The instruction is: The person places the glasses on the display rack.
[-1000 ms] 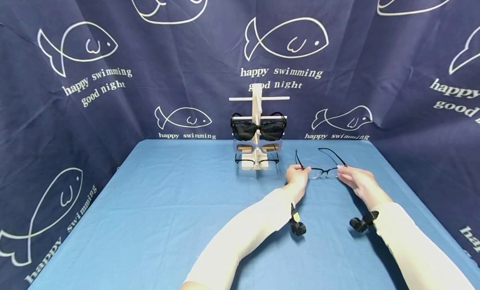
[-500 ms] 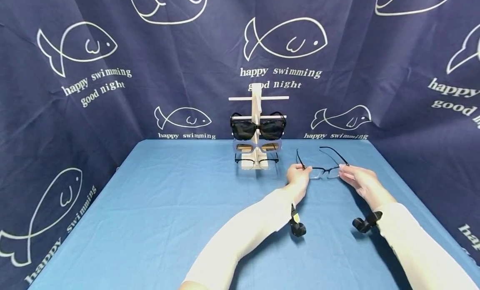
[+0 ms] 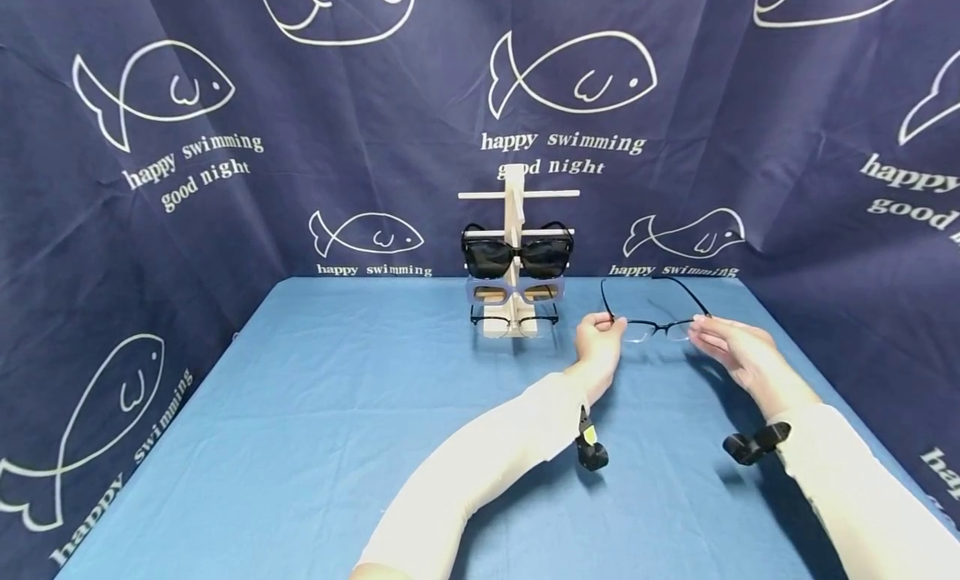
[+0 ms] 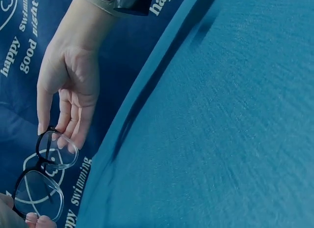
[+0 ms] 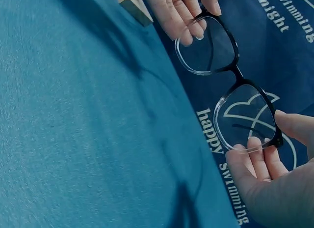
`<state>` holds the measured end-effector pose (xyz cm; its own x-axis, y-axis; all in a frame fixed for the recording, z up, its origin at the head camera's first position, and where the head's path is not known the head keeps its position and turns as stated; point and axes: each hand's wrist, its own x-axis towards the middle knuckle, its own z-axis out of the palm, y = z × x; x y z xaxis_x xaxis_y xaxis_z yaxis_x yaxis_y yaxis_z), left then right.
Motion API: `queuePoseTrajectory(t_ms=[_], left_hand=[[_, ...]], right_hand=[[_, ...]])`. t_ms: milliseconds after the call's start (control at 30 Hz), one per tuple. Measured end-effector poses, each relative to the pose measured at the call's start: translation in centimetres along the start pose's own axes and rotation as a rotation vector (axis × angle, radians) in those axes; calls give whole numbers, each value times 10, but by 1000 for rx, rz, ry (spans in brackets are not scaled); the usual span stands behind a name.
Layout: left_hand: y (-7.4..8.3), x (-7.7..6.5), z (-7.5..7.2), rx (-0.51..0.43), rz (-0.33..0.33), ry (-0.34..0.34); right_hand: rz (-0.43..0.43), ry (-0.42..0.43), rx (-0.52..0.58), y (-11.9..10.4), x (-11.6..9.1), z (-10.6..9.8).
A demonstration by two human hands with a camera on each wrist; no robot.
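Between both hands is a pair of eyeglasses (image 3: 657, 325) with a black upper rim and clear lower rims, its temples unfolded and pointing away. My left hand (image 3: 598, 347) pinches the left end of the frame, while my right hand (image 3: 738, 355) pinches the right end. In the right wrist view the glasses (image 5: 238, 76) show both lenses, with fingers behind the rims and thumbs in front. The left wrist view shows the same glasses (image 4: 43, 163) held clear of the tabletop. A wooden display stand (image 3: 514, 184) is left of my left hand.
On the stand hang black sunglasses (image 3: 517, 258), lilac-framed glasses (image 3: 514, 292) with brown lenses, and half-rimmed glasses (image 3: 514, 320) lowest. Its top bar (image 3: 551, 194) is bare. A blue cloth (image 3: 337, 397) covers the table, and a navy fish-print curtain (image 3: 390, 163) rises behind it.
Both hands have lifted the glasses upward and moved them slightly right, away from the table. The temples now reach higher in the head view. The stand and its glasses stay as they were.
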<state>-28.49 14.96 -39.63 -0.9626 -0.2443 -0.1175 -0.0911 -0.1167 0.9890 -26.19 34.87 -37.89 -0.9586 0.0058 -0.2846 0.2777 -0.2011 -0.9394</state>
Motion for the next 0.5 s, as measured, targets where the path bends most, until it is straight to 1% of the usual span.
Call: queuePoseTrajectory(t_ms=[67,133,167,233,333,500], left_hand=[[3,-1,-2,5,-2,-6],[5,-3,-3,10,-8,-16],[6,-3,-4,13,-15,-22],[7,-5,-4,17,-17,-31],[8,-6,-5,11,-7,-37],[8,-8,-8,15,5,-26]], right_hand=[[-43,-29,129,-3,0,0],[-51,-52,140,-4,-2,-1],[-67,-61,189,-4,-1,-2],[-68,-73,251,-5,-1,-2],[-79,-85,272,-5,-1,-3],[-75,-94,281,-1,-1,-1]])
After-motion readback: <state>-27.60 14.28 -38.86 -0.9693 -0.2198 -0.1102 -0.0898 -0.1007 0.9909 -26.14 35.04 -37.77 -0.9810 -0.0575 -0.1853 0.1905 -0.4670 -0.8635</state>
